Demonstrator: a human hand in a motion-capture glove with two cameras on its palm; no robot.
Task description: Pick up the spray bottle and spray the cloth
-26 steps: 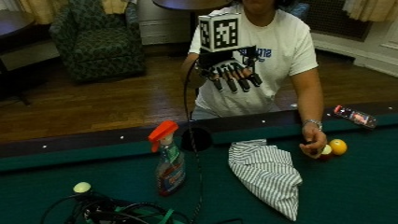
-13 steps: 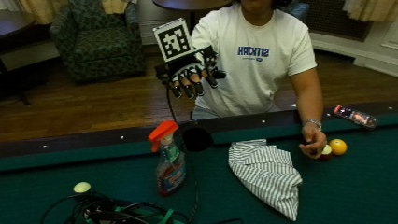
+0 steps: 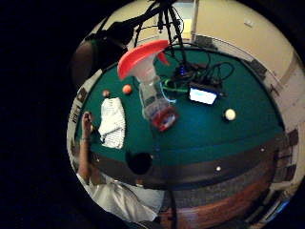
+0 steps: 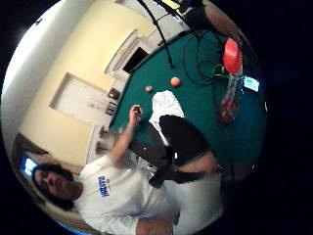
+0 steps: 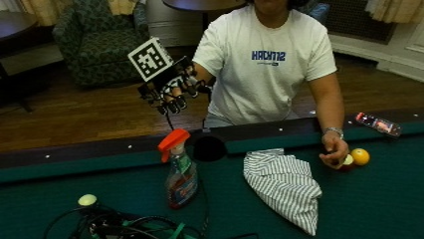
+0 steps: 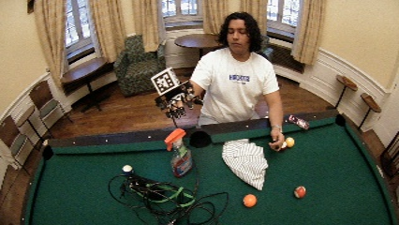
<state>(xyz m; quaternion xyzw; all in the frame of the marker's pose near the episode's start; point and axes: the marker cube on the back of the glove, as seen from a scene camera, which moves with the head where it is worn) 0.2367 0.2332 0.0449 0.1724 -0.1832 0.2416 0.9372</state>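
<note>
Your black-gloved right hand (image 5: 173,90) hangs in the air above and behind the clear plastic spray bottle with the orange trigger head (image 5: 179,169), well apart from it, fingers pointing down, loosely spread and holding nothing. The bottle stands upright on the green felt surface (image 5: 371,199), just in front of the dark corner pocket (image 5: 209,148) in the rail. The white cloth with thin dark stripes (image 5: 283,184) lies crumpled on the felt to the bottle's side, toward your bare left hand (image 5: 333,153), near the bottle but not touching it. That bare hand rests on the felt beside a yellow billiard ball (image 5: 360,156), with a second ball under its fingers.

From here, I judge the reach has not yet closed, and the risks sit in the approach. The bottle is tall and narrow, so a hand that comes down onto the orange head instead of around the neck could tip it over. A tangle of black and green cables (image 5: 126,226) lies on the felt just in front of the bottle, along with a small pale ball (image 5: 87,200); a toppled bottle could land in that tangle. The nozzle appears to point away from the cloth, so if you squeeze without turning the bottle, the spray would likely hit the felt instead.
</note>
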